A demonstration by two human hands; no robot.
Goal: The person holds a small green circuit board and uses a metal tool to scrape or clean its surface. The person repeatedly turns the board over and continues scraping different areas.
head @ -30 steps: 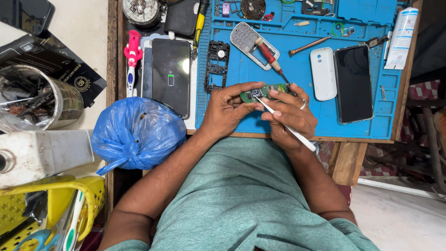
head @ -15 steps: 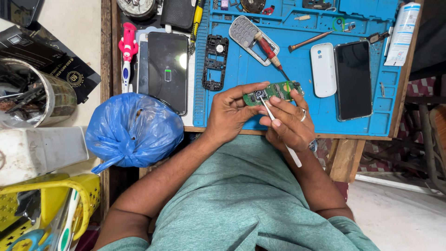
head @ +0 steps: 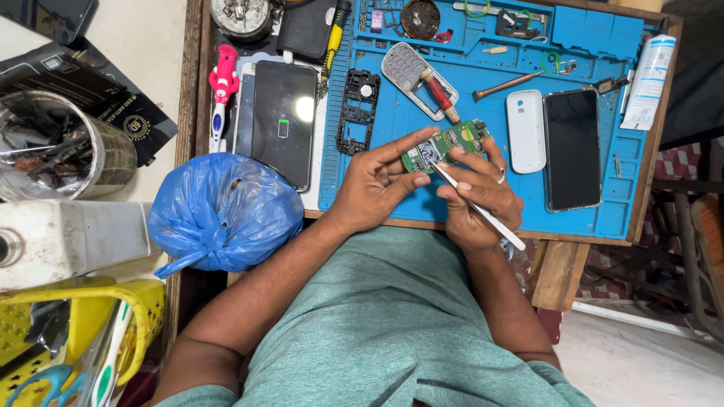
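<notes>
Over a blue work mat (head: 483,68) on a wooden desk (head: 581,264), a person's left hand (head: 373,185) grips a small green circuit board (head: 445,145) by its near edge, holding it just above the mat. The right hand (head: 483,200) is closed around a thin white tool (head: 475,207), its tip touching the board. A white phone back cover (head: 526,130) and a black phone (head: 572,149) lie just beside; a blue plastic bag (head: 222,215) sits at the desk's left edge.

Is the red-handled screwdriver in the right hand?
No, the screwdriver lies on the mat; the right hand holds a thin white tool at the circuit board.
</notes>
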